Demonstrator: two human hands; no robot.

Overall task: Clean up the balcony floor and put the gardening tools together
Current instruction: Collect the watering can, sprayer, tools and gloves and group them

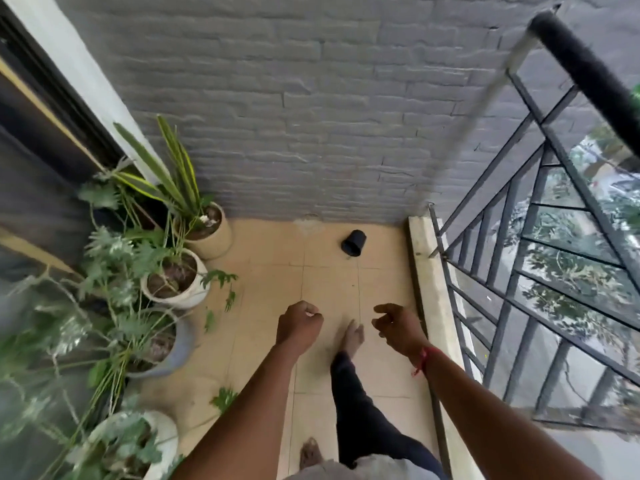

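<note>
A small black plastic pot point(354, 242) lies tipped on its side on the beige tiled balcony floor point(329, 282), close to the grey brick wall at the far end. My left hand point(298, 323) hangs over the floor with its fingers curled and nothing in it. My right hand point(394, 329) is beside it, fingers loosely bent, also holding nothing; a red thread circles that wrist. Both hands are well short of the black pot. My bare feet stand on the tiles below them.
A row of potted plants point(173, 271) lines the left side along a glass door point(31, 150). A low concrete kerb point(429, 289) and a dark metal railing point(540, 237) bound the right side. The grey brick wall point(311, 116) closes the far end.
</note>
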